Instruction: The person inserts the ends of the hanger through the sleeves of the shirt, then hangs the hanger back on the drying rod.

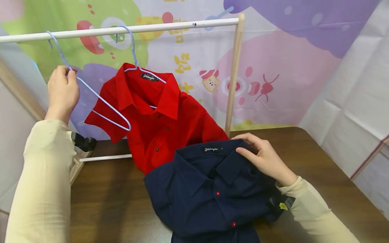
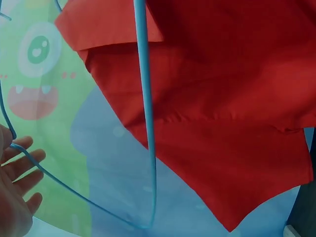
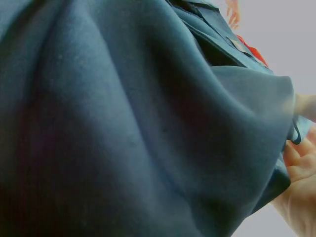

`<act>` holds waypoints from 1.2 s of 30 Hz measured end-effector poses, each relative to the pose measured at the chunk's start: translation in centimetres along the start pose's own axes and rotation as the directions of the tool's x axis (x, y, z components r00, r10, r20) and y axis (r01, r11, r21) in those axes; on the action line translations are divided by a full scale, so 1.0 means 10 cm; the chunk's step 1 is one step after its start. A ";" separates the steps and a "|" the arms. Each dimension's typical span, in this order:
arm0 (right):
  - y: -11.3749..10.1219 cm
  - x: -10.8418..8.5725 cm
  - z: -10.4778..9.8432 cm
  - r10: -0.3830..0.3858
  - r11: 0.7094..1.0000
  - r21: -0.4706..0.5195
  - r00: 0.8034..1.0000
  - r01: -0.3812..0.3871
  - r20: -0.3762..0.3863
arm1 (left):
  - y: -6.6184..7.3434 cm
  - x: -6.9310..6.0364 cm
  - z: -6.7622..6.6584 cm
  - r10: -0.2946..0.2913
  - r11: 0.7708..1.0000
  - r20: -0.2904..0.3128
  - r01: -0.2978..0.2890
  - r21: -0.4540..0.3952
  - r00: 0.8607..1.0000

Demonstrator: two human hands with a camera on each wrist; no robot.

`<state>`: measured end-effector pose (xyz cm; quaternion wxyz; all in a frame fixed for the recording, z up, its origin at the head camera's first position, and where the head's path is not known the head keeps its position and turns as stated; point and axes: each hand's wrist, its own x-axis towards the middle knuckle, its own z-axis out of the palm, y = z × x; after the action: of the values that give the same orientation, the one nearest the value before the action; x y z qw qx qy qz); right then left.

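Observation:
My left hand (image 1: 63, 91) pinches a light-blue wire hanger (image 1: 106, 102) just below its hook, which loops over the white rail (image 1: 170, 26). Nothing hangs on this hanger; in the left wrist view its lower corner (image 2: 148, 222) passes in front of red cloth. Beside it a red short-sleeved shirt (image 1: 143, 135) hangs on a second blue hanger (image 1: 132, 44). My right hand (image 1: 267, 158) grips a navy shirt (image 1: 194, 195) by the collar, thumb in front. The navy shirt's front faces me, with red buttons. Its cloth (image 3: 123, 123) fills most of the right wrist view.
The rail belongs to a rack with a wooden post (image 1: 234, 77) at the right and a low white crossbar (image 1: 104, 157). The rack stands on a brown wooden table (image 1: 307, 162). Behind it hangs a cartoon-printed cloth (image 1: 273, 60).

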<state>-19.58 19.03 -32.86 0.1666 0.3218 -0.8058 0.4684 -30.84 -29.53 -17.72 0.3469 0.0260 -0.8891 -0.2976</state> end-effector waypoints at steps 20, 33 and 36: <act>0.01 0.03 0.01 0.008 1.000 0.009 1.000 -0.008 0.010 | 0.24 0.00 -0.13 -0.068 0.992 0.032 0.071 -0.106 0.997; 0.03 0.03 0.03 0.018 1.000 0.021 1.000 -0.018 0.011 | 0.58 0.07 -0.27 -0.199 0.388 0.201 0.266 -0.882 0.959; 0.02 0.02 0.02 0.022 0.999 0.028 1.000 -0.023 0.011 | 0.64 0.09 -0.28 -0.202 0.333 0.208 0.267 -0.904 0.957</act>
<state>-19.91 18.83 -33.00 0.1522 0.3176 -0.8035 0.4799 -28.71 -25.94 -12.00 0.2288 -0.0537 -0.5655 -0.7906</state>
